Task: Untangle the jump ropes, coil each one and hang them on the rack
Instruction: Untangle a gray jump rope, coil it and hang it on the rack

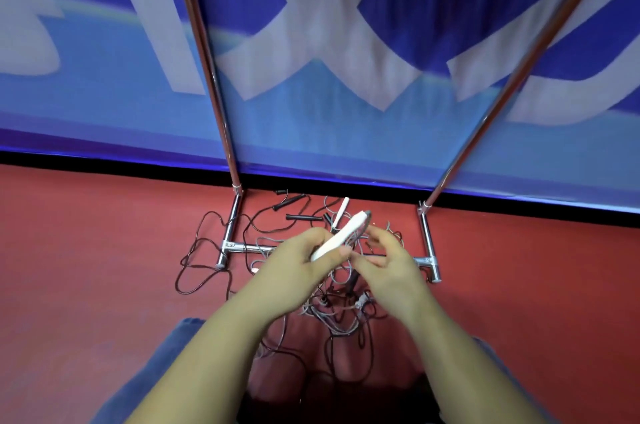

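Note:
My left hand (306,259) grips a white jump-rope handle (341,236) that points up and away, with a grey cord looping from its tip. My right hand (388,259) is just right of it, fingers loosely curled beside the cord; whether they pinch the cord is unclear. Below both hands lies a tangle of dark and grey ropes (332,313) on the red floor. A second white handle (341,210) and black handles (303,217) lie farther back, between the rack's feet. The chrome rack (230,226) stands over the pile.
The rack's two uprights (214,88) rise steeply to the left and right in front of a blue and white banner (346,60). Its low crossbar (252,248) runs behind the hands. Dark rope loops (194,264) spread left of the rack foot. My knees in blue fabric (173,351) are below.

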Motion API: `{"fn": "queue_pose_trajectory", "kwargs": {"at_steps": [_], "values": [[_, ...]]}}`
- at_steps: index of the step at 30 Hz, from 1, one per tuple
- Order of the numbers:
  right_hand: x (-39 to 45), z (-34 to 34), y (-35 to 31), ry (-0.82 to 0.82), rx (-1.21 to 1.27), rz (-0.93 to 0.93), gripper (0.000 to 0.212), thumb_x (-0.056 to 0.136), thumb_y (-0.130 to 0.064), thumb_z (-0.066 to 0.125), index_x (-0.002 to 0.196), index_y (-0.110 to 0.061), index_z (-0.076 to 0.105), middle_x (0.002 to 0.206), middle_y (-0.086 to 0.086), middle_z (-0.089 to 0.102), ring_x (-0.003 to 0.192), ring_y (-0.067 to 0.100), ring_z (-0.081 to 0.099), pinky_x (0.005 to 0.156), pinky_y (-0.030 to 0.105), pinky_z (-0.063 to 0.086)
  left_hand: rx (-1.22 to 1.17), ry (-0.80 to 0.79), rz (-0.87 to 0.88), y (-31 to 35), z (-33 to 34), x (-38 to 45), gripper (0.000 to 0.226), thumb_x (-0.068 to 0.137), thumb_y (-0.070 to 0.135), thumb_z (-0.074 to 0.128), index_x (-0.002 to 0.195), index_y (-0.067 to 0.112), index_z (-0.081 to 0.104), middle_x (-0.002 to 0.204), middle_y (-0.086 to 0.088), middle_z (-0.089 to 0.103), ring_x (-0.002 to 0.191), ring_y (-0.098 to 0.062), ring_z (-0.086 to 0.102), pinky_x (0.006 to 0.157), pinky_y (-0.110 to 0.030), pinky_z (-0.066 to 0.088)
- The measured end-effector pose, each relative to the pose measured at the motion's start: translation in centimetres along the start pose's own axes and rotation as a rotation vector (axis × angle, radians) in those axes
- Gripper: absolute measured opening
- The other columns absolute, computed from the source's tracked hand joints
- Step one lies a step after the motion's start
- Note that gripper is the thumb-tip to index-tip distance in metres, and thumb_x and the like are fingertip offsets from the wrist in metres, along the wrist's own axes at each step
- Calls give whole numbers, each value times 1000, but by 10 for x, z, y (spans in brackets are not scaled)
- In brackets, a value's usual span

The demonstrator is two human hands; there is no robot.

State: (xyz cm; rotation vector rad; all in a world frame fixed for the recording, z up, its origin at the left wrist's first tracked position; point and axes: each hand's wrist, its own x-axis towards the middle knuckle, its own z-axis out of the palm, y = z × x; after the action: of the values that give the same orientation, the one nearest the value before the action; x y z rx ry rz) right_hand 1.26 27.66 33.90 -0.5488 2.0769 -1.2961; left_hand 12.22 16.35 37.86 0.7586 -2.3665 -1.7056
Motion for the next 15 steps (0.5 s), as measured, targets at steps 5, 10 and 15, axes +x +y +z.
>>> {"fn": "queue_pose_trajectory", "kwargs": {"at_steps": [5,10,15], "values": [[22,2,-4,-131,22,-38,12,87,-9,61,96,-17,57,96,2,68,86,14,65,86,36,50,-43,47,46,0,9,32,30,93,31,56,82,4,57,44,17,41,41,-1,34,44,-14,25],[38,0,0,-223,-122,13,12,86,-15,63,79,-17,54,71,3,56,68,18,50,70,34,43,-94,163,78,-3,7,51,36,91,33,59,61,20,44,47,13,37,46,-4,32,50,-21,27],[40,8,10,-237,-352,99,19,86,-31,63,75,-23,50,73,-4,58,72,16,54,74,33,45,-290,216,25,-6,6,58,38,92,33,58,65,15,40,50,5,31,44,-11,25,44,-25,23]]}}
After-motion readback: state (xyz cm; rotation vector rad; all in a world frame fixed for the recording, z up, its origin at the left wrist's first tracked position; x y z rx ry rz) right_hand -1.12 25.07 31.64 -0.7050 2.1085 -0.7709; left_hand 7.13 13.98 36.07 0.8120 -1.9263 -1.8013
